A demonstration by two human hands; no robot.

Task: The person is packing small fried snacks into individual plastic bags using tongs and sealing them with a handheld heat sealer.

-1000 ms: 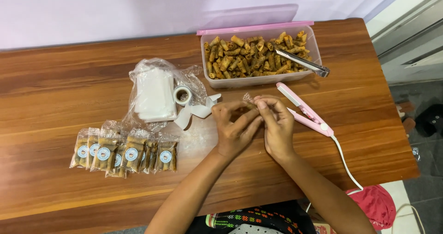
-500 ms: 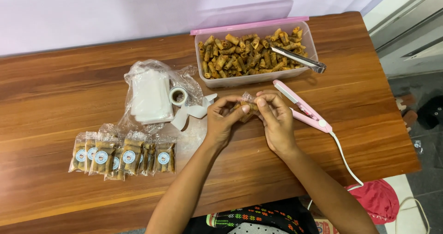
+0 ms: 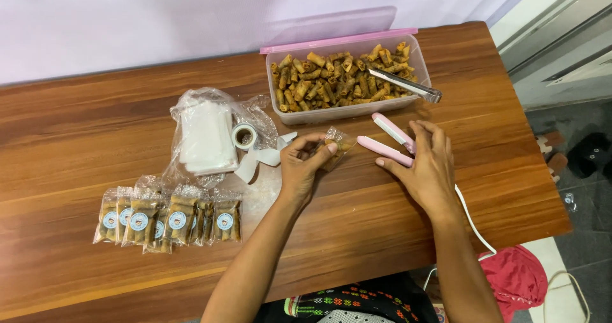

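My left hand (image 3: 305, 167) pinches a small clear packet of fried snacks (image 3: 336, 146) near the table's middle. My right hand (image 3: 426, 164) has its fingers spread and rests on the lower arm of a pink clamp-shaped heat sealer (image 3: 386, 139), which lies open just right of the packet. Beyond them stands a clear plastic tub (image 3: 347, 111) full of small fried rolls, with metal tongs (image 3: 405, 85) laid in it and a pink lid (image 3: 338, 40) behind it.
Several sealed snack packets with round stickers (image 3: 169, 220) lie in a row at the front left. A crumpled clear bag of empty pouches (image 3: 205, 137) and a tape roll (image 3: 243, 135) sit left of my hands. The sealer's white cord (image 3: 470, 218) runs off the front edge, beside a red cloth (image 3: 515, 278).
My hands have parted. The right hand let go of the packet and moved right onto the pink sealer; the left hand keeps the packet.
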